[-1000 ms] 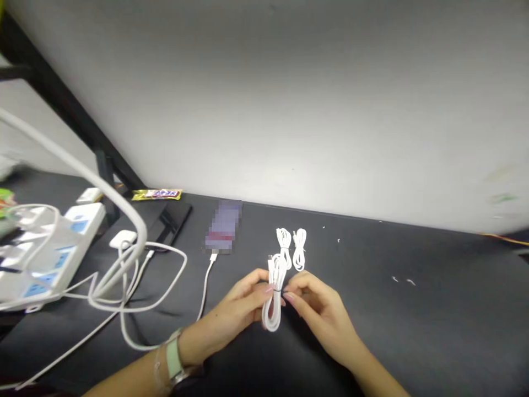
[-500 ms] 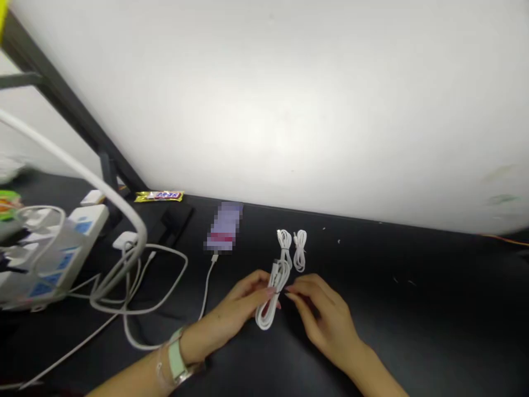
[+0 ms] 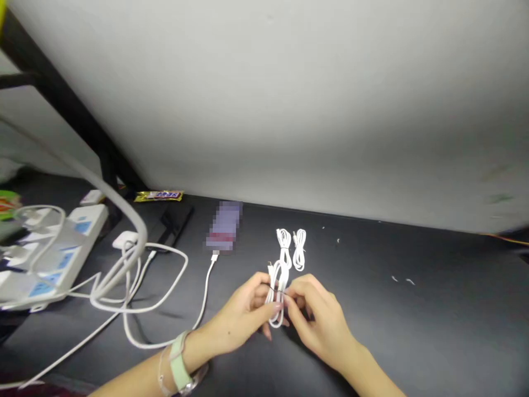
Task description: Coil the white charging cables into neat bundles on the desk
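Observation:
A coiled white charging cable [image 3: 279, 275] stands upright between my hands, bound across its middle by a thin dark twist tie [image 3: 273, 288]. My left hand [image 3: 252, 309] grips the lower part of the coil, thumb in front and fingers behind. From the other side, my right hand [image 3: 316, 311] pinches the tie's end at the coil's right edge. Just beyond the held coil, two more bundled white cables lie side by side on the black desk, a left bundle [image 3: 284, 241] and a right bundle [image 3: 300, 251].
A pixelated phone [image 3: 225, 226] with a white cord plugged in lies behind my left hand. At the left are a crowded power strip [image 3: 88, 220], looping white cords [image 3: 140, 242] and a dark stand. A wrapped snack bar [image 3: 159, 196] rests by the wall.
My right fingers have moved left to the coil's edge. The held coil has turned more upright, with my left thumb lower on it. The lighting has dimmed on the wall.

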